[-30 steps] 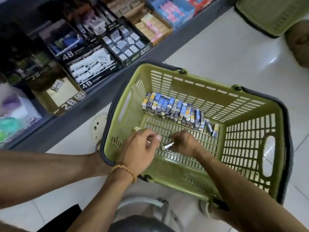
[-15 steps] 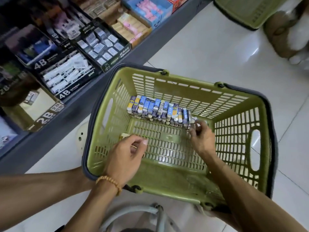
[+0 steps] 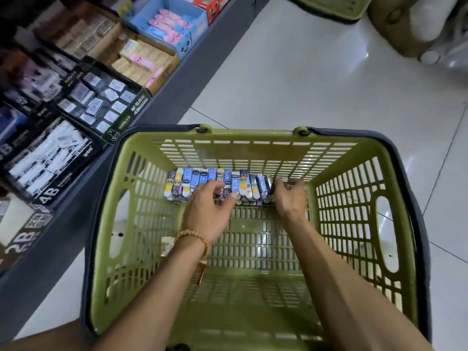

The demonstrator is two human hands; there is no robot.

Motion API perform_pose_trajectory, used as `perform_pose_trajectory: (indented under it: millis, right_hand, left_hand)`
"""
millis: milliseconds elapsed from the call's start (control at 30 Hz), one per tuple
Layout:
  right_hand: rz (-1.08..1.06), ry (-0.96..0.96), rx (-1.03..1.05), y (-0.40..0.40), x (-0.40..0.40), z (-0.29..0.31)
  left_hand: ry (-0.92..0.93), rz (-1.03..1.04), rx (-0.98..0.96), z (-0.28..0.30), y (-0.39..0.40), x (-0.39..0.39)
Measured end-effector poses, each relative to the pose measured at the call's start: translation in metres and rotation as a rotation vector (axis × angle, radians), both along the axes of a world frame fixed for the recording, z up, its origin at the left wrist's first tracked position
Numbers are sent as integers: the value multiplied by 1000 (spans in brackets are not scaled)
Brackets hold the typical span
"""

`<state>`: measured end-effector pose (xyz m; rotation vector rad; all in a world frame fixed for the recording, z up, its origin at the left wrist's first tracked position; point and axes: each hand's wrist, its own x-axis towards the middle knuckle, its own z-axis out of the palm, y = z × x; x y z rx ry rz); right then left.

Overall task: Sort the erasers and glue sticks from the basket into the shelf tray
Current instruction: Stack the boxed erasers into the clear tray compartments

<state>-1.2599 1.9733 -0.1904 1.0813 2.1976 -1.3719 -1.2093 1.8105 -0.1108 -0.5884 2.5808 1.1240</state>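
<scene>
Blue-wrapped erasers (image 3: 217, 182) touch both hands' fingers (image 3: 222, 192) inside the basket (image 3: 354, 249).

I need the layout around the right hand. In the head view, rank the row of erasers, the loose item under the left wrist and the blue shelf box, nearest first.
From the right hand:
1. Row of erasers, touching, at the basket's far wall.
2. Loose item, basket floor, left.
3. Blue shelf box, far upper left.

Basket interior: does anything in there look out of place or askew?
One small pale packet lies alone on the basket floor by the left wall, apart from the neat row of blue and yellow packs along the far wall, where the left hand and right hand are working. Nothing looks spilled or damaged.
</scene>
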Motion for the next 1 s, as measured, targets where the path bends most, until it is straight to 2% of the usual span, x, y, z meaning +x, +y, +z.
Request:
perform_pose_trajectory:
  millis: [167, 267, 500, 700, 1000]
  right_hand:
    - [145, -28, 86, -1, 4, 0]
    - [219, -24, 146, -8, 11, 0]
    - [172, 27, 169, -6, 6, -9]
    - [173, 31, 156, 2, 5, -13]
    - [153, 33, 108, 9, 5, -13]
  left_hand:
    - [-7, 88, -318, -27, 9, -23]
    - [21, 101, -395, -39, 18, -26]
    - [164, 236, -340, -57, 25, -32]
    - [159, 137, -326, -54, 19, -32]
    - [143, 109, -261, -48, 30, -28]
